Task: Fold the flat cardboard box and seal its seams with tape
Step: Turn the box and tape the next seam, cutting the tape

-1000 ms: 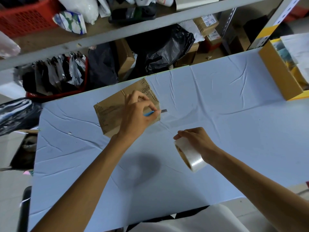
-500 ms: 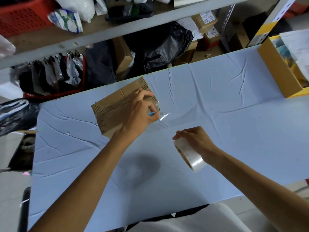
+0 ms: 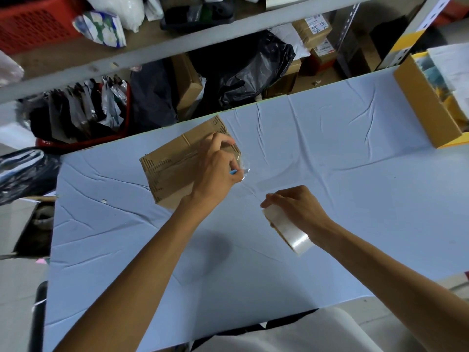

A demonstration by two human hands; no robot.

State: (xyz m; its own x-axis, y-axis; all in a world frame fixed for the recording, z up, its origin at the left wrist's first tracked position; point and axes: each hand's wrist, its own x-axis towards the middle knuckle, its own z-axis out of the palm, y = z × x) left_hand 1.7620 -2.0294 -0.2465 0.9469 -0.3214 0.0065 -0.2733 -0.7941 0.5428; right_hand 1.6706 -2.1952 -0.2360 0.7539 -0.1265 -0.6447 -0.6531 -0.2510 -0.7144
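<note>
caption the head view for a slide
Left hand holds a cutter by the cardboard box; right hand grips the tape roll.

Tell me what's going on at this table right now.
A person is taping a small brown cardboard box on the pale blue table. The left hand grips a small blue-handled cutter at the box's right end, where a loose end of clear tape sticks out. The right hand holds the roll of clear tape, apart from the box.

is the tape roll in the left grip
No, the right grip holds the tape roll, while the left grip pinches a small blue cutter over the cardboard box.
</note>
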